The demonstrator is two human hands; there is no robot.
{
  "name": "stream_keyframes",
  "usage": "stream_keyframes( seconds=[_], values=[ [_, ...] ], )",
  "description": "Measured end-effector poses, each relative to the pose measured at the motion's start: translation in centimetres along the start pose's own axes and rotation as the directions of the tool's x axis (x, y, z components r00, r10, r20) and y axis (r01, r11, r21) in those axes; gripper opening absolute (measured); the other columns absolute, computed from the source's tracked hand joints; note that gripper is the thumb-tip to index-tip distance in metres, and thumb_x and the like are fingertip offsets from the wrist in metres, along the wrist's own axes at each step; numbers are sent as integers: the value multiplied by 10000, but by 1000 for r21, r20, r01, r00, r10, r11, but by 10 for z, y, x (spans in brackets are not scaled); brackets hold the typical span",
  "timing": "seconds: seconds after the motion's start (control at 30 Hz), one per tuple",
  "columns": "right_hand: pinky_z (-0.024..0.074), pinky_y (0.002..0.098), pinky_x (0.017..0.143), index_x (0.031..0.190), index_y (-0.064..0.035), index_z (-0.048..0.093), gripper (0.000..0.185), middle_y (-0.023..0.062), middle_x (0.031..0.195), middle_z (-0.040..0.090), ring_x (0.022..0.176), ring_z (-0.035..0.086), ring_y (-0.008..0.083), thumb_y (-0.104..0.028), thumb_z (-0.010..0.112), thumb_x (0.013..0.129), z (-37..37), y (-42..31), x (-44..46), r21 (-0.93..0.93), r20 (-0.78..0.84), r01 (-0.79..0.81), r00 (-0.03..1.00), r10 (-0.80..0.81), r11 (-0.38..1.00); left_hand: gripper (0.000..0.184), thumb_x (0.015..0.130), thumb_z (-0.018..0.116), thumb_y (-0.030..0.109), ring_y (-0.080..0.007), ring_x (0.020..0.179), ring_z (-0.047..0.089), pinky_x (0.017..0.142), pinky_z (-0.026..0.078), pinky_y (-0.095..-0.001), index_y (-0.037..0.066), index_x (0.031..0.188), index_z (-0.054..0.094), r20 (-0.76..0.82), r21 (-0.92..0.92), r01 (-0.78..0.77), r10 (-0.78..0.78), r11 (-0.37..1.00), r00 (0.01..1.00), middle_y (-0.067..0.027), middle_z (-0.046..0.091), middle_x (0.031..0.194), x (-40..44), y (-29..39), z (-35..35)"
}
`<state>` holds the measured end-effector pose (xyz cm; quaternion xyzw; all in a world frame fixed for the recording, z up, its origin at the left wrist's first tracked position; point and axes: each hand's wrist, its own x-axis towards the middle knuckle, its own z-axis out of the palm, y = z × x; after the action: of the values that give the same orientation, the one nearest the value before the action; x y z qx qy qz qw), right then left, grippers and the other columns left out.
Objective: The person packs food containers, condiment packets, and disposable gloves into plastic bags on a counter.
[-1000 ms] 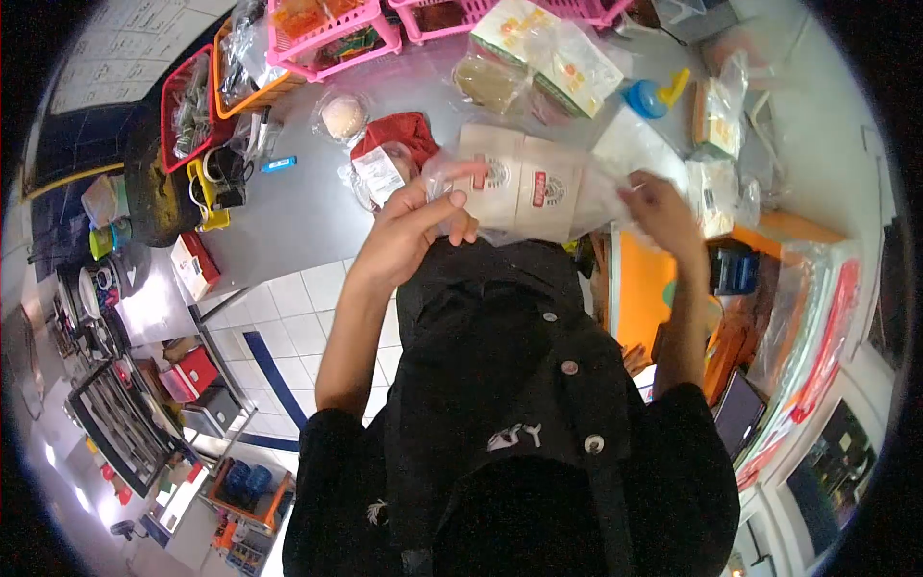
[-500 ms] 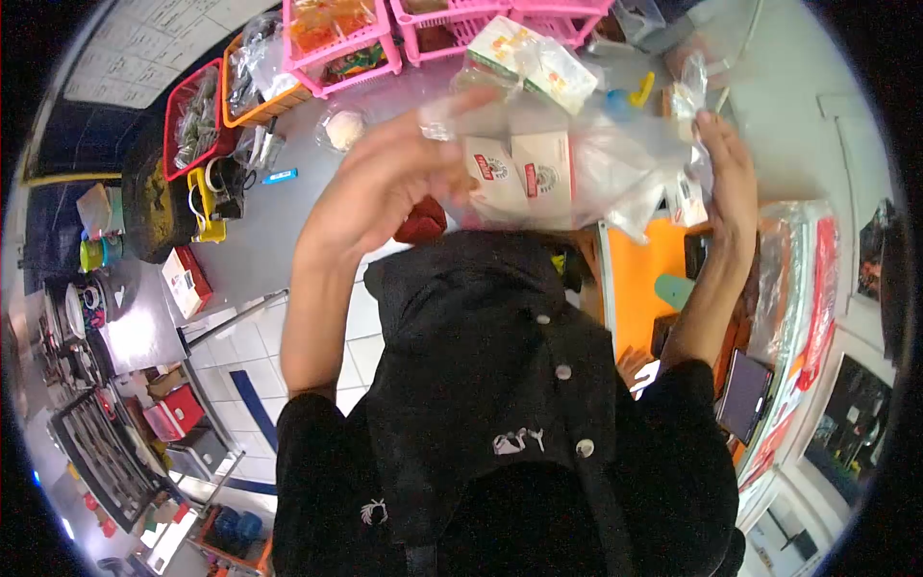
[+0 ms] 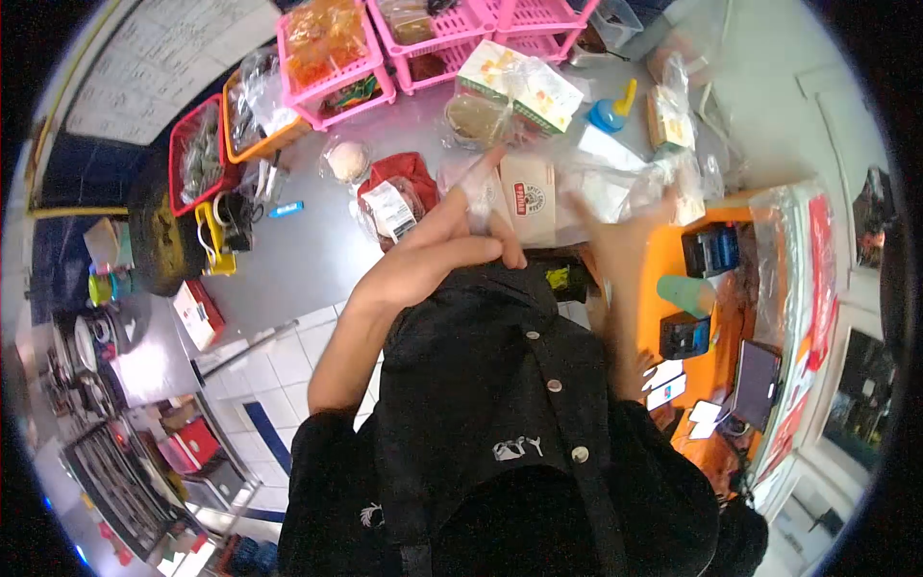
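1. Nearest is the black apron [image 3: 481, 385] of the person; its upper end is just beside the front edge of the grey table [image 3: 308, 255].
2. The left hand [image 3: 413, 269] is at the left end of the plastic; its index finger is stretched, the thumb stands apart. Whether they grip, I cannot tell.
3. The right hand [image 3: 615, 236] is blurred, so its fingers I cannot judge.
4. The box [image 3: 534, 197] with red label is in the clear plastic bag [image 3: 577, 178], between both hands, near the front edge.
5. Left of it are the red cloth [image 3: 409, 171] and the labelled pack [image 3: 389, 207]; farther left, the grey surface lies wide.
6. On the right side, the orange table [image 3: 663, 252] comes near the right forearm, so the room is narrower.
7. Farther, the pink baskets [image 3: 332, 94] line the far edge.
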<state>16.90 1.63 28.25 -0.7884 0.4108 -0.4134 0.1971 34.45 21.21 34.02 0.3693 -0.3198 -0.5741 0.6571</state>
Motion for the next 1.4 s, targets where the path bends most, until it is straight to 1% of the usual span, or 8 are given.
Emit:
stream_keyframes(
  seconds=[0.2,0.37,0.63,0.9,0.97,1.13,1.3,1.4],
  values=[
    [537,382,697,983,31,671,203,50,721,645,685,651,243,-150,677,892,10,115,-9,316,389,-465,858,335,827,911,907,576,74,-249,801,596,900,475,-403,168,1610,5,-157,-98,95,-110,991,981,-88,550,778,-29,-26,-35],
    [498,284,659,875,-50,652,161,31,795,631,720,602,114,-192,632,949,-1,68,16,620,450,-671,728,517,406,1029,843,686,232,-247,727,593,995,435,-485,210,1611,1,-132,-97,71,-83,993,988,-33,500,693,-25,-2,-32],
    [500,291,673,990,-9,641,169,72,895,648,788,633,164,-127,531,941,-26,45,16,475,215,-527,846,487,705,903,896,640,194,-176,631,566,732,513,-346,124,1605,86,-123,-88,68,-79,994,989,-37,504,663,-15,-12,-41],
    [414,275,925,977,-38,627,128,30,964,617,1009,562,123,-98,575,877,-109,24,57,360,724,-498,682,100,789,748,902,545,216,-221,637,580,799,493,-368,22,1554,233,-113,-23,148,-150,989,982,-81,552,702,-18,17,-37],
    [401,293,979,1032,-39,608,181,44,1002,605,1059,555,141,-61,623,853,-113,18,54,-9,704,-289,678,211,957,671,911,487,135,-222,715,607,830,485,-350,7,1534,275,-57,-11,146,-147,989,988,-85,573,743,-29,17,-41],
    [462,360,970,1131,-16,624,302,104,1077,663,1061,613,196,-43,664,834,-133,-103,46,308,369,56,913,-173,950,644,917,463,69,-207,881,622,896,466,-343,-4,1530,280,-188,113,170,-147,979,971,-88,606,849,-40,2,-30],
    [438,506,1034,1290,-88,588,482,239,1371,545,1233,536,440,-216,694,837,98,-37,-23,214,966,274,81,-245,937,726,916,498,36,-195,847,608,848,472,-334,60,1576,197,-64,118,135,-128,984,990,-84,590,843,-39,-7,-8],
    [282,668,1105,1494,-179,396,860,250,1550,320,1373,333,533,-315,788,741,173,38,-83,-247,761,708,565,-320,662,730,928,495,42,-183,820,588,809,469,-320,76,1584,177,-50,78,127,-124,989,991,-77,571,831,-45,-18,-5]
  ],
)
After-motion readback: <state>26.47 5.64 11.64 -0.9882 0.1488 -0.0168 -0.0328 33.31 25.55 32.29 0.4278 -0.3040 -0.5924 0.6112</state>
